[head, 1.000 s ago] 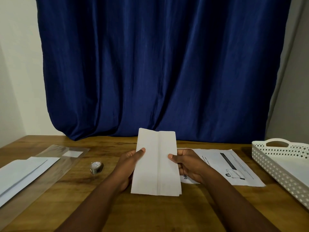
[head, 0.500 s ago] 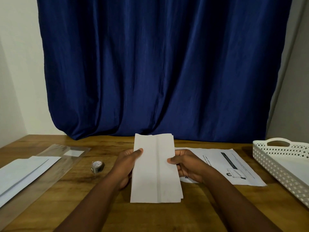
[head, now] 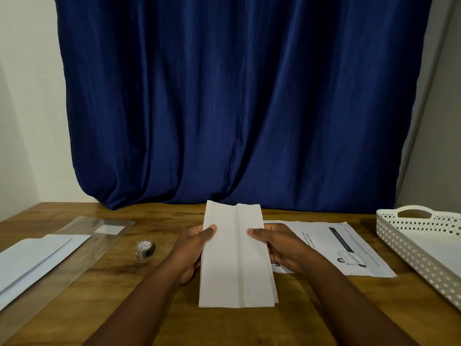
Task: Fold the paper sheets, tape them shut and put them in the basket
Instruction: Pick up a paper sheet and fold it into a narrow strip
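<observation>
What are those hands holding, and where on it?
A folded paper, held by both long side edges: left hand on its left edge, right hand on its right.

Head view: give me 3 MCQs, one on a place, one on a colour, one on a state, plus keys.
1. Where does the small tape roll lie?
A. left of the hands
B. in the basket
C. on the printed sheet

2. What colour is the curtain?
A. red
B. dark blue
C. green

3. How is the folded white paper held?
A. lying untouched
B. one hand only
C. both hands

Key:
A, the small tape roll lies on the wooden table beyond the left hand.
B, the curtain is dark blue.
C, left hand and right hand pinch the folded white paper.
</observation>
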A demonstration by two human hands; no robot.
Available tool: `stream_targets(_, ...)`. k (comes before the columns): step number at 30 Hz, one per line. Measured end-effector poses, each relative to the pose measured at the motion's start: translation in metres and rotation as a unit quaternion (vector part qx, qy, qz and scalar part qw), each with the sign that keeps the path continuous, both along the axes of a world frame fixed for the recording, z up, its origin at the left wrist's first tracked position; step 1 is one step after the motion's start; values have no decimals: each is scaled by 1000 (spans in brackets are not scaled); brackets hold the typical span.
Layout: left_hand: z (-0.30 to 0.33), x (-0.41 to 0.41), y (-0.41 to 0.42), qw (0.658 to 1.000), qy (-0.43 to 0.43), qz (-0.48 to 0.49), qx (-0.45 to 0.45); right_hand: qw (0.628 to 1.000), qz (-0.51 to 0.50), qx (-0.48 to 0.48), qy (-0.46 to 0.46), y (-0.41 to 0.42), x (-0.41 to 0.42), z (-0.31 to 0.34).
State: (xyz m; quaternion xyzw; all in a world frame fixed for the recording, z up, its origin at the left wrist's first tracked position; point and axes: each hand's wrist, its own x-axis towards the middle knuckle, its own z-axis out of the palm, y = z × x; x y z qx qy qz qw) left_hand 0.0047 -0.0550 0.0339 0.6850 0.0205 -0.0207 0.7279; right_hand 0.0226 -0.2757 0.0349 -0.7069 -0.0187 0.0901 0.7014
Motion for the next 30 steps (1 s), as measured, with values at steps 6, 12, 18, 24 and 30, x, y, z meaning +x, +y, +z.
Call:
stream_targets(6, 2, 1, 1, 1000, 7, -5, -13, 1000, -23, 12, -12, 0, 0, 2)
stream_targets(12, 3, 1, 1, 1000, 8, 4, -22, 998, -52, -14, -28, 5, -1, 2)
stream_targets(18, -6, 1, -5, 998, -35, 37, 40, 986, -127, -51, -94, 8, 3, 0)
stream_targets(24, -13, 3, -12, 981, -85, -19, 176, 966, -218, 14, -140, 3, 2, 1)
stream_targets(30, -15, 7, -9, 978, -110, 47, 171, 984, -151, 42, -86, 6, -1, 3)
